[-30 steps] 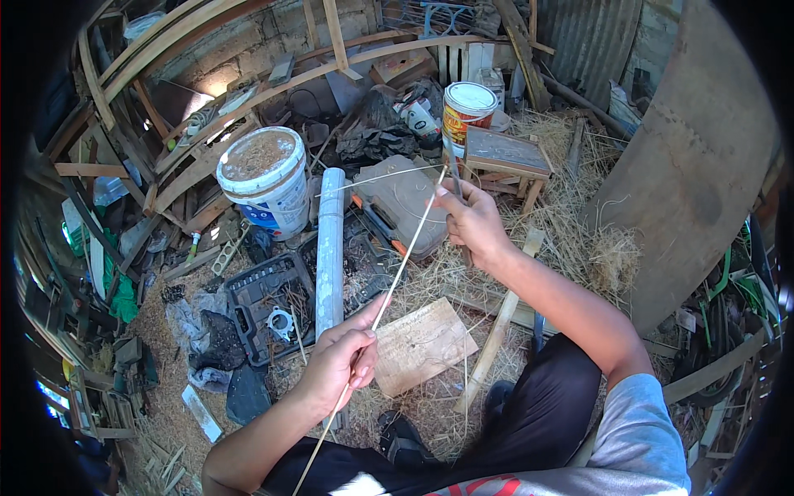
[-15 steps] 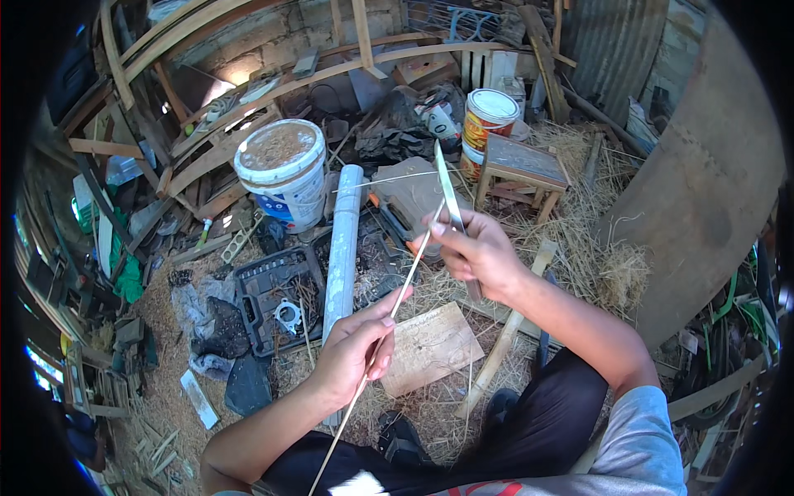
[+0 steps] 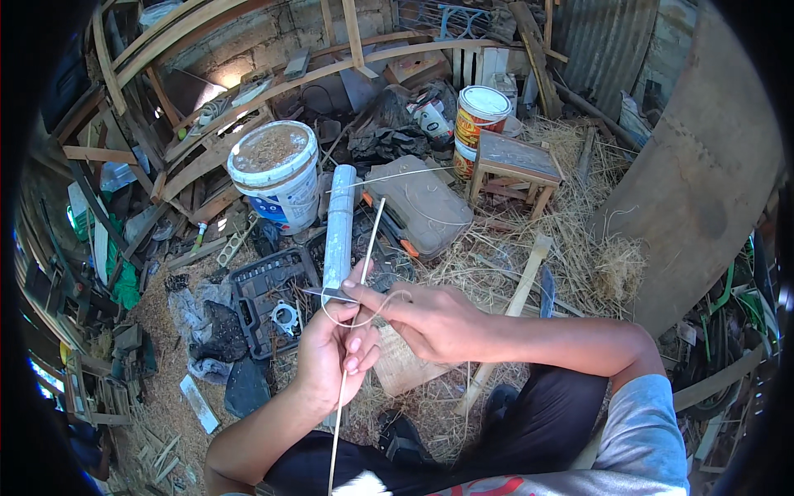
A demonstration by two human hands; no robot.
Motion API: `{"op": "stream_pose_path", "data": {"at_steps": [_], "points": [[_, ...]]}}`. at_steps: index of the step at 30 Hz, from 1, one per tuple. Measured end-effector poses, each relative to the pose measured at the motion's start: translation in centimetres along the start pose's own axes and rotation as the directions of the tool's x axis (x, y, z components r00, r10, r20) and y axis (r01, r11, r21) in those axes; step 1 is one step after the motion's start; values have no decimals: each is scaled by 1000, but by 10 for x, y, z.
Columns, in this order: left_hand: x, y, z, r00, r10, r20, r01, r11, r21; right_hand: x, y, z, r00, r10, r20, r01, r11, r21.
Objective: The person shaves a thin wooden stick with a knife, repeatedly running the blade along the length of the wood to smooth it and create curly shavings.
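A thin pale bamboo strip (image 3: pixel 334 450) runs up through my left hand (image 3: pixel 329 354), whose fingers are wrapped round it. Its tip stands free above both hands. My right hand (image 3: pixel 438 318) is closed on a knife (image 3: pixel 331 293), its blade lying across the strip just above the left fingers; the handle is hidden in the palm. A thin curled shaving (image 3: pixel 340 323) loops between my two hands. Beyond them lies a grey pipe (image 3: pixel 339 227). Under my right hand a flat wooden board (image 3: pixel 405 376) rests on the straw-covered ground.
An open tool case (image 3: pixel 256 318) lies left of the pipe, a closed grey case (image 3: pixel 426 207) right of it. Behind stand a white bucket of shavings (image 3: pixel 277 194), stacked paint tins (image 3: pixel 481 112) and a small stool (image 3: pixel 517 157). A large leaning panel (image 3: pixel 695 182) borders the right.
My right hand with the knife has come down and left, from near the strip's tip to my left hand. The blade now crosses the strip, and a curled shaving shows.
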State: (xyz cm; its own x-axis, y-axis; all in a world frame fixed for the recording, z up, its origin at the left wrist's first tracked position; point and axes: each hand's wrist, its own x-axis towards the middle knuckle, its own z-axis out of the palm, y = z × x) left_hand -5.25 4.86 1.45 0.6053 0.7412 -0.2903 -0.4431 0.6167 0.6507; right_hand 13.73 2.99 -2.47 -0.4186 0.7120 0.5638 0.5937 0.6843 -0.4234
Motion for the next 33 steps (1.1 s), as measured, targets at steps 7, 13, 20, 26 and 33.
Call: {"op": "stream_pose_path", "data": {"at_steps": [7, 13, 20, 26, 33], "points": [[-7, 5, -4, 996, -3, 89, 7, 999, -41, 0, -6, 0, 999, -46, -5, 46, 998, 30], [-7, 8, -1, 995, 39, 87, -36, 999, -40, 1, 3, 1, 992, -102, -74, 101, 995, -24], [-9, 5, 2, 992, 53, 111, -55, 998, 15, 7, 10, -4, 984, -74, -163, 73, 997, -13], [-13, 7, 8, 993, 57, 106, -57, 998, -3, 11, 8, -5, 979, -122, -166, 126, 992, 9], [-14, -1, 2, 978, -58, 199, 40, 995, 96, 11, 61, -33, 912, 284, -296, -256, 958, 131]]}}
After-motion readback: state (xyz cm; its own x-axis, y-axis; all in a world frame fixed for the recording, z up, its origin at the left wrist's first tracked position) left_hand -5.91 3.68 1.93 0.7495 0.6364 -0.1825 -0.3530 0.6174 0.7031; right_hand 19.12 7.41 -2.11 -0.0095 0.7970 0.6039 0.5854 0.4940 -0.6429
